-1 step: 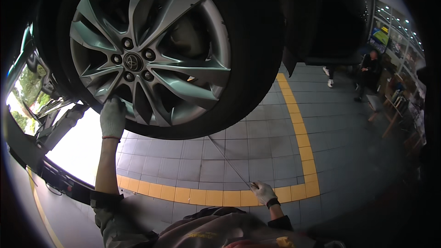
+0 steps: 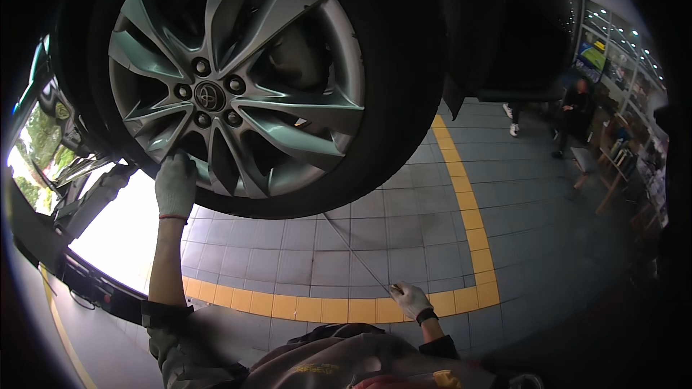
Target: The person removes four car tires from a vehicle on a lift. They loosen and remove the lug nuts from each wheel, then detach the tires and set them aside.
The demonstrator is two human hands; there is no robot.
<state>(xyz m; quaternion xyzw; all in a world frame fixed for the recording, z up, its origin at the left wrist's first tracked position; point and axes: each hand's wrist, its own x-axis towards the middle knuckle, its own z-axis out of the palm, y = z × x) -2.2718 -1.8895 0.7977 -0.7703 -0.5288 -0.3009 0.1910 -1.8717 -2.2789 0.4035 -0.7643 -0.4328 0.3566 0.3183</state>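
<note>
A raised car wheel [image 2: 288, 137] with silver-grey spokes and several lug nuts fills the upper left, its black tyre [image 2: 396, 86] around it. My left hand [image 2: 176, 184], in a pale knitted glove, is closed on the lower left of the rim, fingertips hooked into a gap beside a spoke. Lower and to the right, my gloved right hand [image 2: 411, 301] grips the near end of a long thin metal rod [image 2: 352, 250]. That rod slants up and away toward the bottom of the tyre, where its far end is hidden.
Dark car bodywork [image 2: 512, 29] hangs above to the right. A lift arm [image 2: 97, 198] stands at the left. Yellow tile lines [image 2: 472, 220] cross the grey floor. At the far right, a seated person [image 2: 577, 108] is near cluttered shelving [image 2: 620, 155]; another person's legs [image 2: 513, 121] show nearby.
The view has shifted very slightly. Both hands keep their holds, and the wheel and rod stay in practically the same position.
</note>
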